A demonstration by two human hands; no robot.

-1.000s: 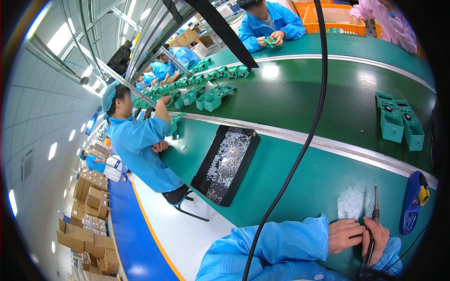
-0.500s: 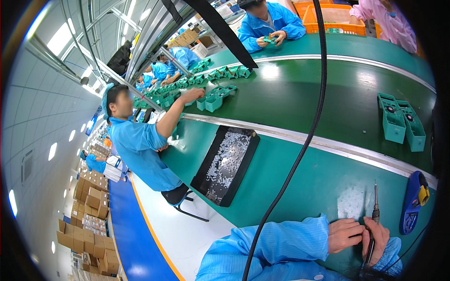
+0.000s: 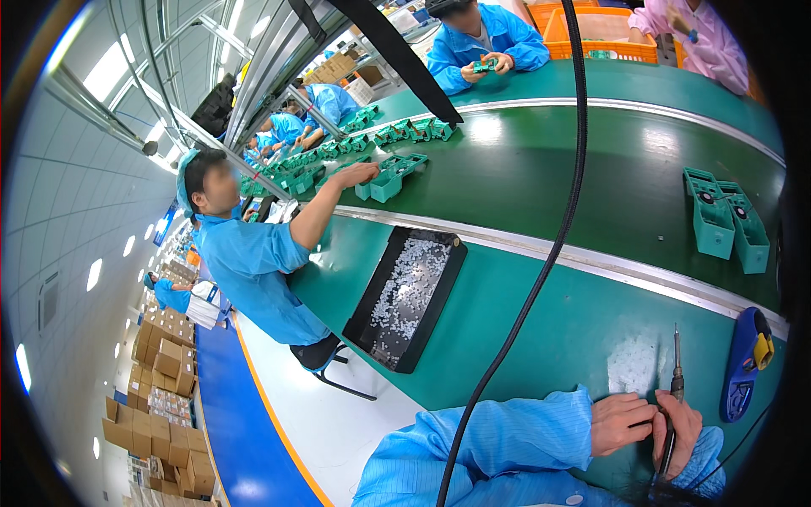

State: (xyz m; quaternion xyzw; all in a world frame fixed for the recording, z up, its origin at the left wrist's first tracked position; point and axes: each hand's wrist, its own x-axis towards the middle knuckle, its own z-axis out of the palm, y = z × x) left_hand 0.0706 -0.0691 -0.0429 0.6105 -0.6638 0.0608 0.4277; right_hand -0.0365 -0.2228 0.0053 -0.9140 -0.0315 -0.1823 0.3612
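Soldering iron (image 3: 677, 387), slim, metal-tipped, dark-handled, points away in the head view, left of the blue stand (image 3: 747, 367). The right hand (image 3: 683, 431) curls its fingers round the handle; the left hand (image 3: 621, 425) bends its fingers together, whether pinching anything I cannot tell. Any print on cartons (image 3: 169, 358) far left of the stand is too small to read. A green bench (image 3: 591, 338) lies beneath the stand, a darker green conveyor (image 3: 625, 194) beyond it.

I am on a factory assembly floor: my green counter (image 3: 486, 317) runs alongside a conveyor belt (image 3: 541, 190) carrying green plastic housings (image 3: 389, 184), with co-workers (image 3: 245, 262) in blue work jackets along it. The soldering iron (image 3: 677, 384) in my right grip (image 3: 688, 427), the black tray (image 3: 438, 314) of small white parts (image 3: 411, 283) and the orange crate (image 3: 604, 52) across the line show it, as do cardboard boxes (image 3: 169, 359) stacked beside a blue walkway (image 3: 228, 380).
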